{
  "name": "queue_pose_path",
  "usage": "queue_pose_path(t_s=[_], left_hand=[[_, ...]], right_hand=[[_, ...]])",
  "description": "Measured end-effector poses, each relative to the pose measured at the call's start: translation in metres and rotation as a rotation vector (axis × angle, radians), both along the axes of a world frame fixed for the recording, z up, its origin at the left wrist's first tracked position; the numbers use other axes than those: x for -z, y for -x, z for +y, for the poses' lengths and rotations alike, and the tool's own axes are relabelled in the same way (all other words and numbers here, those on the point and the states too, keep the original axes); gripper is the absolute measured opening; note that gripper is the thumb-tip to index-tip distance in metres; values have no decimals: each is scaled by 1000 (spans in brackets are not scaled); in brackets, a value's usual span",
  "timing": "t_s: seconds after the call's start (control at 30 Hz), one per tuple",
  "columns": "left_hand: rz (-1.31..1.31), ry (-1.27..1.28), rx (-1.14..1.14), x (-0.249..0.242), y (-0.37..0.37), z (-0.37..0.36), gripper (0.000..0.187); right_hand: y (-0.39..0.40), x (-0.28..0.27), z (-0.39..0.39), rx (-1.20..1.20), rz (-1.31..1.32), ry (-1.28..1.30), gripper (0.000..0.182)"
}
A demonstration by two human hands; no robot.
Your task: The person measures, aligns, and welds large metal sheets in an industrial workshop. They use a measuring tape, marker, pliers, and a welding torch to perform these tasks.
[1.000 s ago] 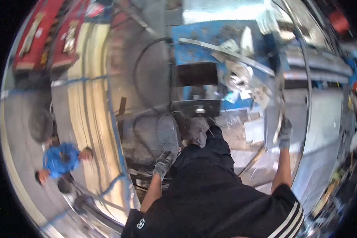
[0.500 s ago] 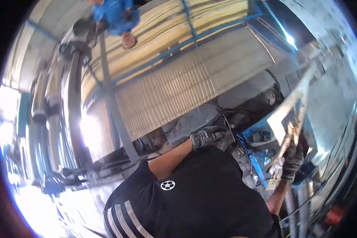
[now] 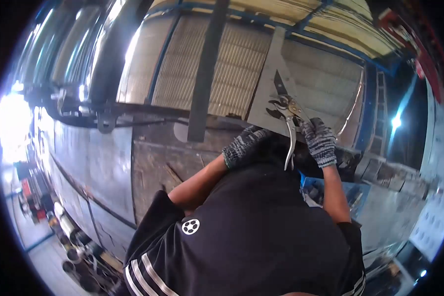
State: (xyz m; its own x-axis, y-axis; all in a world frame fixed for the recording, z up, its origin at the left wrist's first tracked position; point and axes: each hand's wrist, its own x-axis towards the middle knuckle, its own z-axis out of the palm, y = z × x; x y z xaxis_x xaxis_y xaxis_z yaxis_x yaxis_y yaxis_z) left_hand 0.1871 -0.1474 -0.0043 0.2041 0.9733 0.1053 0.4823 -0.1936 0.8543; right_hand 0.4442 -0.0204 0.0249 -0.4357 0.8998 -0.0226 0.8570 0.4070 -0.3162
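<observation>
A grey tapered metal plate (image 3: 265,109) stands up in front of my chest. A pair of locking pliers (image 3: 290,134) lies across its face, with the jaws at a dark pointed piece (image 3: 279,83) and the long handles hanging down. My right hand (image 3: 321,142), in a grey knitted glove, is closed at the plate's lower right edge beside the pliers. At the lower left edge is my gloved left hand (image 3: 244,147), its fingers curled and their tips partly hidden by the plate and shadow.
An upright flat metal bar (image 3: 208,74) rises left of the plate. Behind my left arm lies a worn work surface (image 3: 150,158) with a thin stick on it. A blue tray (image 3: 357,192) of small parts sits beside my right forearm. Large shiny cylinders (image 3: 101,54) stand at upper left.
My view has swung round. My right hand came up from the lower right, where it held a metal piece, to the plate in front of me. The person in blue has left the view.
</observation>
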Motion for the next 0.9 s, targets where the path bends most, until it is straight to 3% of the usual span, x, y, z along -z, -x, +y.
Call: queue_pose_path(t_s=[0.07, 0.13, 0.2, 0.27, 0.3, 0.37, 0.4, 0.43, 0.5, 0.57, 0.6, 0.67, 0.73, 0.8, 0.87, 0.9], left_hand=[[-32, -39, -71, -7, -33, -7, 20], [49, -56, -201, 1, -18, -17, 19], [142, -84, -329, 2, -15, -24, 18], [-75, 237, -495, -7, -16, -19, 28], [-90, 239, -527, -6, -17, -15, 28], [-1217, 521, -907, -2, -24, -6, 26], [-1224, 509, -928, -6, -25, -4, 26], [-1212, 505, -957, -13, -25, -5, 25], [-1203, 504, -993, -11, -25, -7, 26], [-568, 382, -1076, 6, -21, -9, 28], [-576, 382, -1084, 18, -15, -12, 28], [129, 174, -900, 35, -9, -21, 30], [-7, 253, -931, 32, -9, -24, 30], [-148, 323, -943, 28, -11, -23, 35], [-157, 111, -1011, 28, -13, -21, 28], [-167, 108, -1016, 34, -15, -23, 28]], right_hand=[[-20, 6, 12, -170, -10, -41, 46], [6, 14, 24, -322, 45, -82, 45], [29, -4, 27, -208, 58, 86, 35], [26, -10, 51, -336, 34, -5, 35], [25, -12, 67, -422, 24, -97, 34], [5, -8, 110, -474, -34, -294, 36], [-13, 6, 142, -516, -54, -363, 38], [-33, 21, 174, -553, -76, -427, 39], [-54, 23, 224, -283, -321, -158, 43], [-71, 15, 242, -300, -292, -280, 48], [-70, 10, 240, -310, -297, -281, 48], [-59, -10, 214, -435, -107, -486, 49], [-24, -37, 149, -557, -19, -179, 57], [-1, -32, 92, -781, -297, -49, 55], [22, -46, 51, -723, 69, 251, 52], [22, -40, 45, -729, 60, 248, 52]])
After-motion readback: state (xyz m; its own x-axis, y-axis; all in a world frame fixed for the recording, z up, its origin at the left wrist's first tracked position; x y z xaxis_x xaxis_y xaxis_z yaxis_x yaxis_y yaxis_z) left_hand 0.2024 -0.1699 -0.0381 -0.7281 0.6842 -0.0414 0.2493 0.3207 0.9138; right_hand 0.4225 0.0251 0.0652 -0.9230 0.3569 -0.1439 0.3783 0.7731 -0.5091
